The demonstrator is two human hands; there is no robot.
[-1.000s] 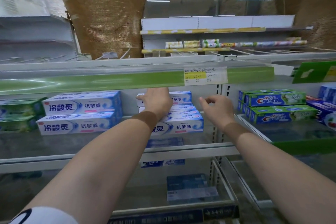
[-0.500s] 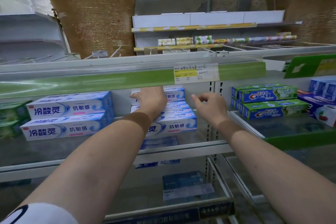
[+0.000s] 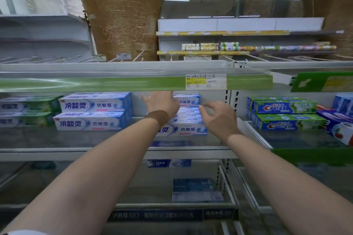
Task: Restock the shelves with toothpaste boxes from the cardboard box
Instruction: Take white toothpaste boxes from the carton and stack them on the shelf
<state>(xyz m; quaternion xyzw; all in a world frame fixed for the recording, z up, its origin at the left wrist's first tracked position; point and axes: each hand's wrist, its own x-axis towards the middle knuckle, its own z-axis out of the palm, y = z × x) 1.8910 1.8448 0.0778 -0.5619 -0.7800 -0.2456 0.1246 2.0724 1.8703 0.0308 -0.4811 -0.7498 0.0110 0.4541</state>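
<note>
Centre of frame: left hand [image 3: 162,104] lies flat on the top toothpaste box [image 3: 188,100] of the middle stack [image 3: 184,129], fingers straight and together, likely squaring it against the shelf back; right hand [image 3: 216,116] at the stack's right end, fingers loosely curled, fingertips [image 3: 201,107] just touching box ends, gripping nothing; cardboard box out of view; shelf [image 3: 114,150] part filled.
</note>
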